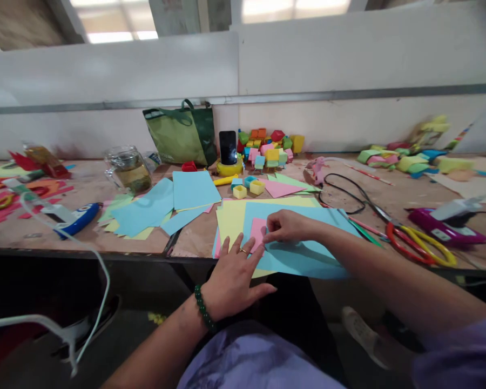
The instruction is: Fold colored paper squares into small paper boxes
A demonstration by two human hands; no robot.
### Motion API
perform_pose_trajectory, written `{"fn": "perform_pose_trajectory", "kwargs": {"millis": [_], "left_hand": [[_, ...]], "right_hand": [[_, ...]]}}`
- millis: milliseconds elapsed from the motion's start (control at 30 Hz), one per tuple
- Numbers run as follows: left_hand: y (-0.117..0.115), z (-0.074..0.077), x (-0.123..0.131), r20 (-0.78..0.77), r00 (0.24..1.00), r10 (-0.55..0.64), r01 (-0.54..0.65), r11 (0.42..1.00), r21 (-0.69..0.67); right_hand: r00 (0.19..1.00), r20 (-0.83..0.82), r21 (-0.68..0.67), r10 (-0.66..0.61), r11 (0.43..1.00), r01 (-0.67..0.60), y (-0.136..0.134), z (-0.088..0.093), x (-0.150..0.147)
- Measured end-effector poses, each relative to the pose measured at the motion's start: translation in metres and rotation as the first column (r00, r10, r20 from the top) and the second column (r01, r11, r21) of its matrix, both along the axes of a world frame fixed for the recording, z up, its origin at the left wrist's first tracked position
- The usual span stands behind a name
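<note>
A small pink sheet of paper [257,231] lies on a large blue sheet [308,258] at the table's front edge. My left hand [237,275] rests on it, fingers stretched and spread, with its fingertips at the lower left of the pink sheet. Closed and curled, my right hand [287,226] presses its fingertips at the pink sheet's right edge; whatever they may pinch is hidden. Beneath the blue sheet, yellow paper [230,216] sticks out to the left and at the back.
Scissors [421,243] with red and yellow handles lie right, beside a purple stapler-like object [445,224]. Small folded paper boxes [256,187] sit behind the sheets, near a phone [228,147] on a yellow stand. Blue sheets [192,190], a glass jar [128,168] and a green bag [182,135] stand left.
</note>
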State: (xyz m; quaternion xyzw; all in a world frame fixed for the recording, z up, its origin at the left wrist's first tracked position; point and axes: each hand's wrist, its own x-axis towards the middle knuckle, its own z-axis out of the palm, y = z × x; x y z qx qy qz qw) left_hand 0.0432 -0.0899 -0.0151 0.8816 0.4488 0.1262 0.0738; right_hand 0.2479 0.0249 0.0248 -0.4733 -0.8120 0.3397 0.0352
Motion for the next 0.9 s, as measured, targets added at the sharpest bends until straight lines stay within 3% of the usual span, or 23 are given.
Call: {"fn": "perform_pose_trajectory", "kwargs": {"millis": [200,400,500,733,900], "left_hand": [[0.003,0.001,-0.002,0.001,1.000,-0.008,0.008,1.000,-0.012],[0.005,0.000,-0.002,0.021,1.000,-0.023,0.024,1.000,-0.007],[0.005,0.002,-0.004,0.025,0.999,-0.029,0.030,0.999,-0.019],[0.013,0.015,-0.007,0.088,0.995,-0.042,0.049,0.996,-0.074],[0.022,0.015,-0.001,0.132,0.989,0.072,-0.064,0.996,-0.063]], "right_hand": [[0.998,0.045,-0.153,-0.049,0.987,0.055,0.029,-0.002,-0.011],[0.994,0.076,-0.189,-0.075,0.978,0.088,0.065,-0.002,-0.002],[0.992,0.069,-0.127,-0.104,0.985,0.112,0.071,-0.003,0.002],[1.000,0.001,0.126,-0.027,0.992,0.026,0.032,0.005,0.000],[0.996,-0.066,0.277,-0.057,0.958,0.074,0.004,-0.011,0.006]]}}
